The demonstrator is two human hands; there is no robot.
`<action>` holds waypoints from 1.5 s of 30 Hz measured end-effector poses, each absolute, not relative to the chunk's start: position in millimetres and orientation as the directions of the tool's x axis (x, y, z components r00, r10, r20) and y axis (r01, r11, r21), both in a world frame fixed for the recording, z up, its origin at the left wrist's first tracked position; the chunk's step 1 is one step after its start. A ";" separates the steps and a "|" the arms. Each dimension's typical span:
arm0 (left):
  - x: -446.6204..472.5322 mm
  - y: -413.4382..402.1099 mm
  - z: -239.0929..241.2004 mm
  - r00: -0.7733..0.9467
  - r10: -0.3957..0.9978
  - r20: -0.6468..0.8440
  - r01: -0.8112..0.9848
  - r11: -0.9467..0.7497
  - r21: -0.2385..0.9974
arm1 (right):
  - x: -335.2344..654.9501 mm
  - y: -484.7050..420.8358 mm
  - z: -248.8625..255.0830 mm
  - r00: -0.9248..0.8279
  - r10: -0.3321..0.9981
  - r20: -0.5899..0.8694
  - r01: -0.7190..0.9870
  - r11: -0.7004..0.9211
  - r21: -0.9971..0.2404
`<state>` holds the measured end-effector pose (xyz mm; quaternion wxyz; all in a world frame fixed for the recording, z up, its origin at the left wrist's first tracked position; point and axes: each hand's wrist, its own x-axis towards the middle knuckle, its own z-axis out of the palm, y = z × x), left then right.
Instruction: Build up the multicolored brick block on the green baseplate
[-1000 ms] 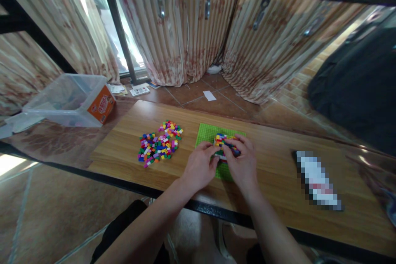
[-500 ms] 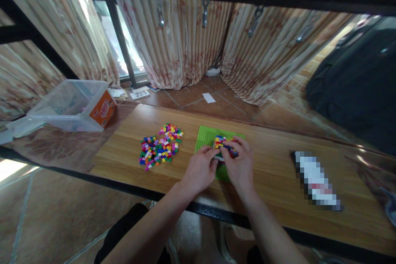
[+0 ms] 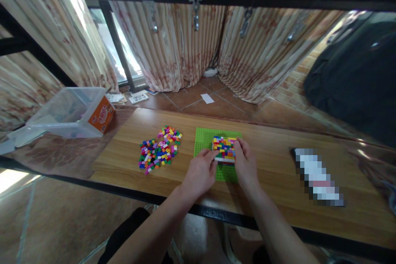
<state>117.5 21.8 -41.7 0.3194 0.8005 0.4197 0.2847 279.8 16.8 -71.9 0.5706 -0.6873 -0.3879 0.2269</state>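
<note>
Multicoloured brick block [image 3: 224, 148] standing on the green baseplate [image 3: 204, 139], towards its right half, top face of red, yellow, blue and orange studs showing, a white layer along the near edge; baseplate flat on the wooden tabletop [image 3: 272, 173], about mid-table and nearer the far edge than the near one. Left hand [image 3: 200, 173] at the block's near left corner, fingers curled, fingertips touching that side of the block, thumb tucked under and out of sight; right hand [image 3: 246, 165] against the block's right end, fingers bent and pressed to it, thumb on the near right corner; block grasped between the two hands, neither lifted off the plate as far as can be told. Both forearms running in from the near edge of the table. Left of the baseplate, well apart from the hands, a loose pile of small bricks [image 3: 159, 150] in many colours spread on the wood. Right of the hands, lying apart, a long flat object [image 3: 318, 177] blurred beyond recognition. Far left, off the wooden top, a clear plastic tub [image 3: 64, 111] with an orange label on its end; behind the table, tiled floor and patterned curtains [image 3: 179, 45]; dark bundle [image 3: 355, 78] at far right.
</note>
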 end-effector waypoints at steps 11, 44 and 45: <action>97.7 36.4 -31.0 0.466 0.867 0.177 0.549 -0.440 0.710 | 287.6 24.1 -77.5 0.643 0.759 0.102 0.235 -0.069 -0.969; 36.0 68.5 -21.3 0.172 0.982 0.078 0.921 -0.188 0.340 | 291.8 20.5 -75.4 0.655 0.743 0.138 0.277 -0.066 -0.959; 35.4 69.9 -21.5 0.164 0.983 0.084 0.910 -0.184 0.371 | 291.4 20.5 -74.3 0.660 0.738 0.139 0.274 -0.063 -0.960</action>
